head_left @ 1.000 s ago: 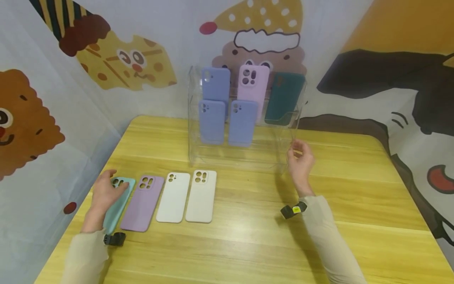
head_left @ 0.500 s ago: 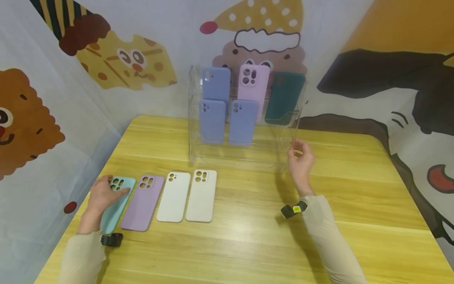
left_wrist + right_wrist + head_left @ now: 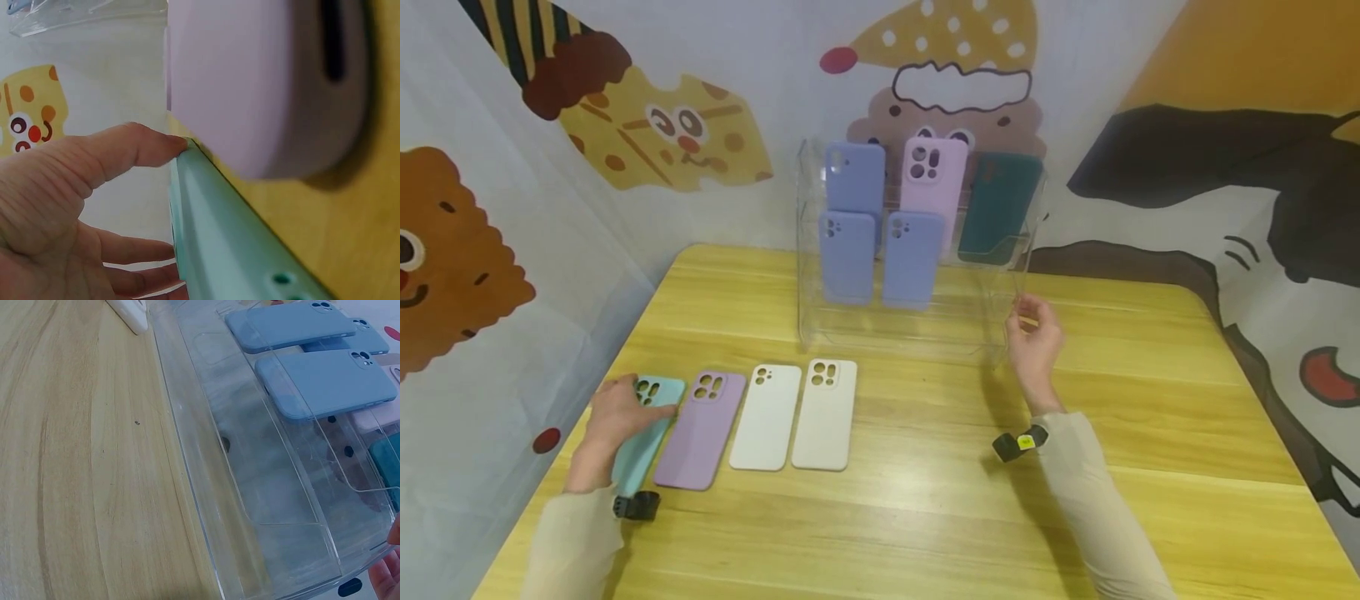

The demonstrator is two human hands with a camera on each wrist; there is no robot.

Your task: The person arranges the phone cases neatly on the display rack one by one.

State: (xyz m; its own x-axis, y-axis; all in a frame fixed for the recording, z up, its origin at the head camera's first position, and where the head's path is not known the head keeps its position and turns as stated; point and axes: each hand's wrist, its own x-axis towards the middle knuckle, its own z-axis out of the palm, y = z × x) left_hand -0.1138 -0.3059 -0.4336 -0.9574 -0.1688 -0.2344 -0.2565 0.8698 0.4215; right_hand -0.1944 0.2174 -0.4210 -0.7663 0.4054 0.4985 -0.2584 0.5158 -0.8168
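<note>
A mint green phone case (image 3: 643, 450) lies flat at the left end of a row on the table. My left hand (image 3: 617, 412) grips it across its upper part, thumb on the right edge and fingers at the left edge, as the left wrist view shows with the case (image 3: 219, 231) under the thumb. Beside it lies a purple phone case (image 3: 702, 429). At the back stands a clear plastic display stand (image 3: 917, 337). Its right side edge is pinched by my right hand (image 3: 1036, 342); in the right wrist view only some fingertips (image 3: 387, 575) show.
A white phone case (image 3: 766, 417) and a cream one (image 3: 825, 417) continue the row. The stand bears blue cases (image 3: 847, 258), a pink case (image 3: 934, 196) and a dark teal case (image 3: 1002, 208). A cartoon-printed cloth (image 3: 722, 208) hangs behind the table (image 3: 925, 517).
My left hand has lowered onto the mint green case, its fingers and thumb coming to the case's edges. The right hand has stayed at the stand.
</note>
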